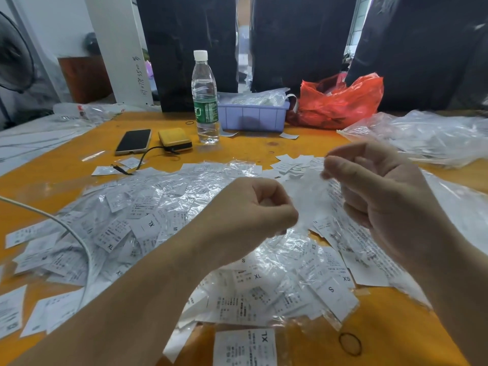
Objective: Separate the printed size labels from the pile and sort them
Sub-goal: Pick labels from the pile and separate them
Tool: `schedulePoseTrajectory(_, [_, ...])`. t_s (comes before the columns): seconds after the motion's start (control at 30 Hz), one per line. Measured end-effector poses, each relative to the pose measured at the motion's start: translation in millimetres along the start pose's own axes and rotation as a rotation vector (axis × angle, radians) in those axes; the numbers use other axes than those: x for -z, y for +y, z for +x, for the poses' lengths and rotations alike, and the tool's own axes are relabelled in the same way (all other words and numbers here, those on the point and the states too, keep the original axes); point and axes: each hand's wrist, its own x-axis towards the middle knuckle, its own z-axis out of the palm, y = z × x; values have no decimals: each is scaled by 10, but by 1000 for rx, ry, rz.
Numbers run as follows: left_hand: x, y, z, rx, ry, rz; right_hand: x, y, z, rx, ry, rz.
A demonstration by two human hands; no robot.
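Here the orange table (303, 146) carries a wide pile of printed size labels (148, 215), white slips marked XL, S, XS and M, mixed with crinkled clear plastic sleeves and spread from the left edge to under both forearms. Above the pile, the left hand (253, 210) is curled into a fist, its fingertips pinching the lower end of a blurred clear plastic sleeve (309, 199); the right hand (375, 191) pinches the sleeve's upper end between thumb and forefinger, the other fingers loosely bent. A small heap of separated labels (293, 165) lies beyond the hands. Farther back stand a red plastic bag (340, 101), a lilac bin (253, 117), a water bottle (204, 99), a phone (134, 141) and a yellow power bank (175, 140). A black rubber band (350, 344) lies near the front edge.
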Motion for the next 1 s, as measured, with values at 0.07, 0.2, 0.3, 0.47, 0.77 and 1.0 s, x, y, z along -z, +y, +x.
schedulePoseTrajectory(0.07, [-17,3,-9,16,-94,61,81,-23,10,71,-149,-178])
schedulePoseTrajectory(0.2, [7,20,-15,46,-137,157,61,37,-9,30,-464,-295])
schedulePoseTrajectory(0.3, [90,32,-3,25,-54,79,47,106,1,-28,-395,-312])
schedulePoseTrajectory(0.47, [131,31,7,9,2,36,41,79,-3,-86,-499,-324])
schedulePoseTrajectory(0.77, [126,19,-8,46,-120,64,-7,25,-23,-73,-505,-379])
schedulePoseTrajectory(1.0, [176,-4,48,-1,173,-277,-42,6,-11,-190,-239,-125])
